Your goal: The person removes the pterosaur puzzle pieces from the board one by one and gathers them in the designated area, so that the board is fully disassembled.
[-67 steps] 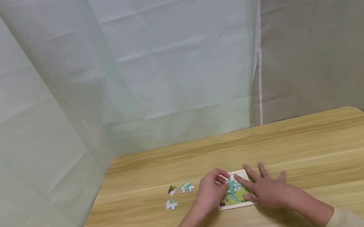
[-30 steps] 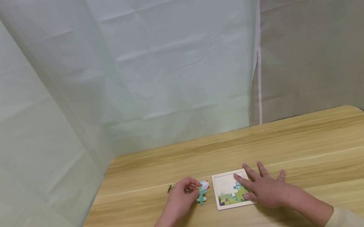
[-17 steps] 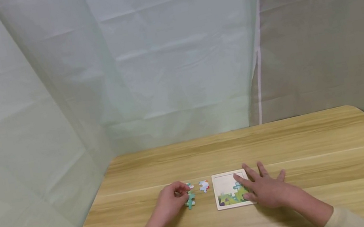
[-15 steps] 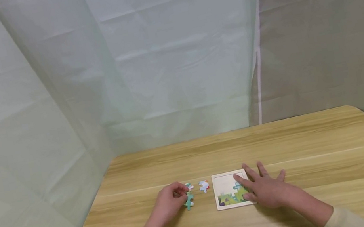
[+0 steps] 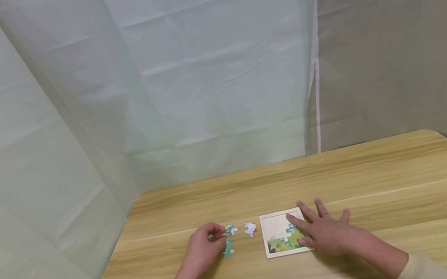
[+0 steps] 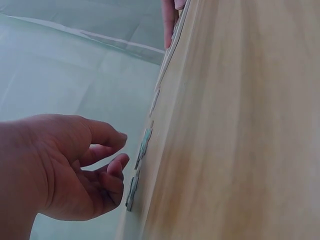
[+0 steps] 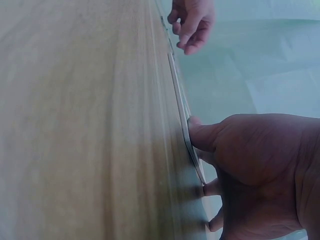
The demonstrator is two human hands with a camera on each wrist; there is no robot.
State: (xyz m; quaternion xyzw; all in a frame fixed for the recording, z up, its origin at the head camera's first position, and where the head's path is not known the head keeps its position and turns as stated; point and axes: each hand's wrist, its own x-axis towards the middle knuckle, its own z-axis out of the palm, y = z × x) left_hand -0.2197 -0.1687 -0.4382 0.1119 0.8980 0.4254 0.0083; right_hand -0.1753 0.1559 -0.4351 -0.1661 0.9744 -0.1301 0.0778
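My left hand (image 5: 203, 247) hovers by several jigsaw pieces on the table, left of the puzzle tray. Its thumb and index finger are bent and apart, with nothing between them in the left wrist view. Just beyond these fingertips lies a teal jigsaw piece (image 5: 228, 248); a green-and-white piece (image 5: 230, 230) is behind it. A white piece with a red edge (image 5: 250, 229) sits nearer the tray. My right hand (image 5: 328, 233) rests spread on the right side of the square puzzle tray (image 5: 288, 253), covering part of it. Green pieces (image 5: 283, 244) fill its lower part and right side.
The wooden table (image 5: 247, 278) has its far edge against pale hanging sheets (image 5: 214, 86). A grey sheet (image 5: 391, 57) hangs at the right. The left hand blocks the view of the table behind it.
The left hand has moved left from the tray with the teal piece and let it go among the loose pieces. The white-and-red piece now lies outside the tray. The right hand has stayed put.
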